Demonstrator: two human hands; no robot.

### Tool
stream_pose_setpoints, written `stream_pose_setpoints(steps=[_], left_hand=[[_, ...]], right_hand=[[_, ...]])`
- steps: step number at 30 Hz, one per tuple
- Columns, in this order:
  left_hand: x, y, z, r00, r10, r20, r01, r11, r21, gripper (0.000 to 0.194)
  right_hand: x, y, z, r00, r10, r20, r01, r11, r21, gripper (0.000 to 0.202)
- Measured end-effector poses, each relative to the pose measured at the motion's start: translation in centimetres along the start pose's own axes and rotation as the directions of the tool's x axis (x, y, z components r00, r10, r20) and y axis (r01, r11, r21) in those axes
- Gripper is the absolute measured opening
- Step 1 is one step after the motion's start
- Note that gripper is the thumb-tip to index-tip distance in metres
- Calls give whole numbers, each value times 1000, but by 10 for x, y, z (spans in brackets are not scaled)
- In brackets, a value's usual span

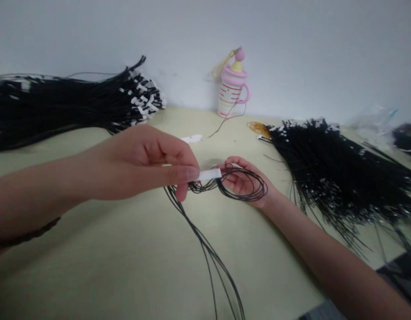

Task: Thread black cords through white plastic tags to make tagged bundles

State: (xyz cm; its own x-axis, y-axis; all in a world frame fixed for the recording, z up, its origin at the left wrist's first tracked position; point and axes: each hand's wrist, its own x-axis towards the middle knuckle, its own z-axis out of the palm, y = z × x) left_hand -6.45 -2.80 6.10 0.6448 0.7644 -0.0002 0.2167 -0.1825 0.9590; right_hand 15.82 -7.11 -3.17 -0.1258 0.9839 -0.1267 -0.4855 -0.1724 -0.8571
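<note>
My left hand (141, 164) is closed in a pinch, thumb over the near end of a small white connector (209, 174). Thin black wires (196, 230) run with it; their lower ends hang down toward the table's front. To its right the wires curl into a round loop of several turns. My right hand (238, 181) is behind this loop, fingers curled at the wires near the connector's far end. The fingertips are partly hidden by the wires and connector.
A thick bundle of black wires with white ends (92, 100) lies at the left. Another black wire pile (338, 173) spreads at the right, beside yellow bands (257, 128). A pink-and-white cup-shaped ornament (229, 92) stands by the wall, near a white strip (193, 138).
</note>
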Motion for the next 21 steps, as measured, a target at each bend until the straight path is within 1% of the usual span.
stream_pose_setpoints(steps=[2,3,4,5,6,7,8,9,10,11,12,13,14,16,18,21], left_hand=[[3,-7,2,983,63,173,-96,978,187,17],[4,-11,3,969,76,233,-141,952,273,21],[6,-15,4,971,70,230,-143,937,318,24],[7,-19,4,976,45,214,-119,928,352,25],[8,-24,5,981,10,194,-85,920,382,27],[9,-27,5,984,-25,176,-50,911,409,28],[10,-30,6,985,-59,159,-17,900,435,30],[10,-33,7,986,-87,139,14,889,458,31],[11,-35,8,987,-110,118,41,878,478,31],[11,-36,9,987,-125,96,62,868,493,32],[12,-38,11,988,-133,77,77,861,503,32],[12,-39,13,989,-136,62,86,858,507,31],[13,-41,16,990,-131,50,88,861,501,30],[14,-47,21,994,-103,32,77,888,454,25],[16,-54,26,997,-68,22,56,934,353,23],[19,-66,31,1000,-19,5,17,978,208,25]], right_hand=[[2,-6,-5,999,30,-31,-30,1000,-7,16],[3,-9,-7,997,44,-56,-46,999,-30,19],[3,-12,-8,996,37,-79,-42,997,-67,22],[4,-15,-9,994,-8,-106,-6,991,-130,25],[3,-16,-9,986,-100,-131,68,971,-229,26],[2,-17,-8,961,-237,-141,173,917,-359,26],[0,-17,-6,914,-387,-121,280,818,-503,25],[-4,-15,-2,851,-520,-74,363,684,-633,23],[-8,-13,4,799,-601,-7,406,548,-731,22],[-12,-10,10,775,-628,69,425,437,-793,19],[-17,-6,18,779,-611,141,432,360,-827,15],[-21,-1,26,801,-565,201,432,311,-847,10],[-25,4,34,827,-500,256,431,273,-860,8],[-30,15,47,870,-352,345,435,219,-874,13],[-30,23,54,887,-258,383,435,194,-879,17],[-26,29,54,909,-235,344,390,188,-901,20]])
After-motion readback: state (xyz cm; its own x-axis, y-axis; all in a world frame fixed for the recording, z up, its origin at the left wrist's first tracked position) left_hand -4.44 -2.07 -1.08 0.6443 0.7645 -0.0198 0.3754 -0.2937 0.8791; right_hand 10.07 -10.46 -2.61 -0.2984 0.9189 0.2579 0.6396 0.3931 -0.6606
